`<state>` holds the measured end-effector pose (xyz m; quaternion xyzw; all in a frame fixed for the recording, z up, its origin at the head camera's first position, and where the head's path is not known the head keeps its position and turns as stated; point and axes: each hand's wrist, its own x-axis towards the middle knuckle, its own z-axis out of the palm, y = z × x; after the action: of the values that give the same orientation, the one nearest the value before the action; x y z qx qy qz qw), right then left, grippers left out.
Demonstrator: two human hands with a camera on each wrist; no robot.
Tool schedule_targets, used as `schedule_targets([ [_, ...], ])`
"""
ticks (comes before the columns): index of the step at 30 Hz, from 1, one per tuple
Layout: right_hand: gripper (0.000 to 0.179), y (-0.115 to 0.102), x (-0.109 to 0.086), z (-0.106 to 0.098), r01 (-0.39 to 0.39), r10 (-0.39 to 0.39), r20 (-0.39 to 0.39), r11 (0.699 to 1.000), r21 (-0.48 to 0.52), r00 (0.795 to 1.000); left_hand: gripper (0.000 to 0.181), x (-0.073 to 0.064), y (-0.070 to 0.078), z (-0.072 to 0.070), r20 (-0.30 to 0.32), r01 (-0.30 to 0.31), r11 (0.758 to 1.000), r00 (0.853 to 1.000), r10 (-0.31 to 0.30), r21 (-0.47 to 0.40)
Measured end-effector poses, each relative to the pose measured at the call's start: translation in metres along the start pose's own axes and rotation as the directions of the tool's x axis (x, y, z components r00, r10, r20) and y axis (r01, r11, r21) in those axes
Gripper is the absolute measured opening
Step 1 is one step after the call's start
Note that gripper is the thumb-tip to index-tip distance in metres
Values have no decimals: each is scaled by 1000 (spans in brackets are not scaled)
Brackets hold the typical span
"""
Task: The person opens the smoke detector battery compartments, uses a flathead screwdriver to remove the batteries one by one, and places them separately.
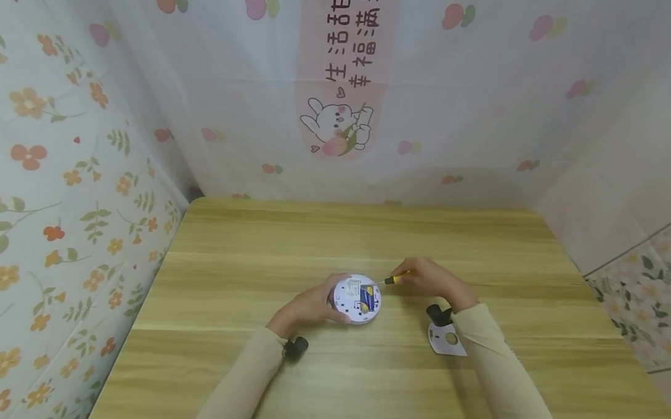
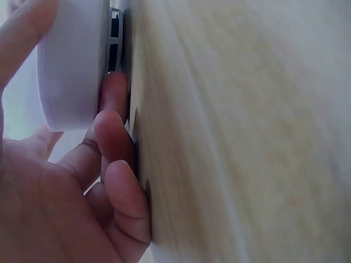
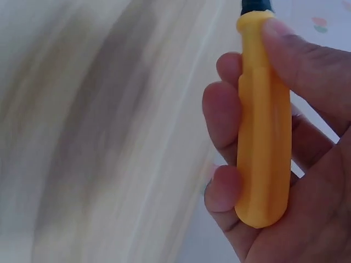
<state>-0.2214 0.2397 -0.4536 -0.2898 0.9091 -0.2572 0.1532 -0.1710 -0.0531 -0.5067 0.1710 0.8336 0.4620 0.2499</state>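
A round white smoke detector [image 1: 343, 296] lies on the wooden table with a blue and yellow battery [image 1: 368, 300] showing in its face. My left hand [image 1: 309, 303] grips its left rim, with fingers tucked under the edge of the white housing [image 2: 74, 66] in the left wrist view. In my right hand [image 1: 430, 278] is a screwdriver [image 3: 263, 142] with a yellow handle and black collar. Its thin shaft reaches left to the detector's face by the battery; whether the tip touches cannot be made out.
A flat white plate [image 1: 445, 340] with a round hole lies on the table [image 1: 245, 243], partly beneath the right wrist's black camera [image 1: 439, 315]. Printed curtains [image 1: 233, 107] hang behind and to the left of the table.
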Motion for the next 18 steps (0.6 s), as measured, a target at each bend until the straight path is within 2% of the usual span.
schedule_targets([
  [7,20,0,-3,4,-18,18,-17,1000,-15,1000,99,3,-3,3,7,-16,1000,1000,16,20],
  [18,20,-13,-17,1,-99,86,-103,988,-121,991,100,-2,2,0,-16,15,1000,1000,-15,17],
])
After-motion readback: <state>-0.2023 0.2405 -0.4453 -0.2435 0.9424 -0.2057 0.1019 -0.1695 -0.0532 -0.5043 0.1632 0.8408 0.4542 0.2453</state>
